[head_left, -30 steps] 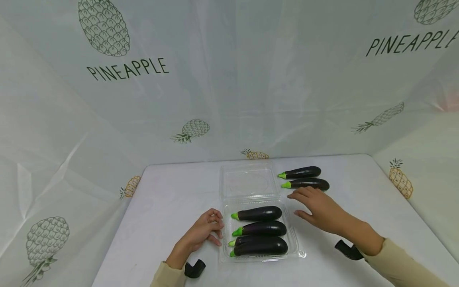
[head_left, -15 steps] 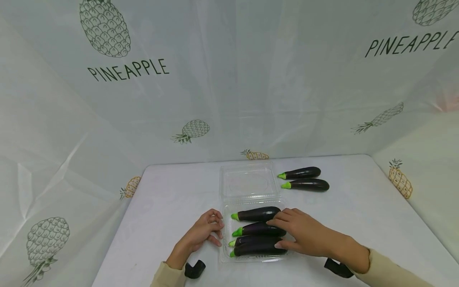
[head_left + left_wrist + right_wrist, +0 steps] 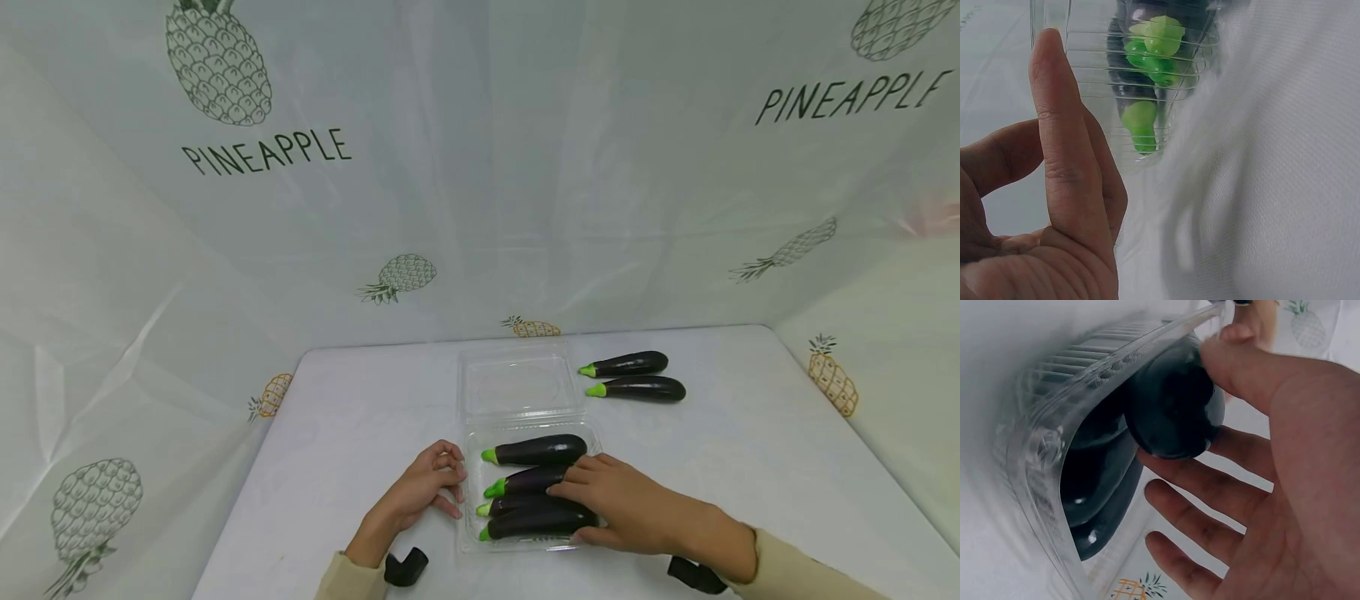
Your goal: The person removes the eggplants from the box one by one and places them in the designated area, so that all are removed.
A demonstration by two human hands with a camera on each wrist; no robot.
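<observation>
A clear plastic clamshell box [image 3: 471, 546] lies opened on the table with several dark eggplants in it, green stems pointing left. My right hand [image 3: 626, 504] grips the nearest eggplant [image 3: 536, 522] at its rounded right end. In the right wrist view the thumb is on one side of that eggplant [image 3: 1172, 406] and fingers are on the other. Another eggplant [image 3: 542, 450] lies at the back of the box. My left hand [image 3: 423, 485] is at the box's left wall, fingers loosely bent, one fingertip right at the plastic in the left wrist view.
Two more eggplants, a far one [image 3: 624, 364] and a nearer one [image 3: 637, 388], lie on the table right of the box's lid [image 3: 517, 383]. A pineapple-print sheet [image 3: 637, 208] hangs behind the white table [image 3: 360, 400]. Black pieces [image 3: 406, 567] show at both wrists.
My right hand has come from beside the two loose eggplants, left and toward me, onto the nearest eggplant in the box. My left hand has stayed at the box's left side.
</observation>
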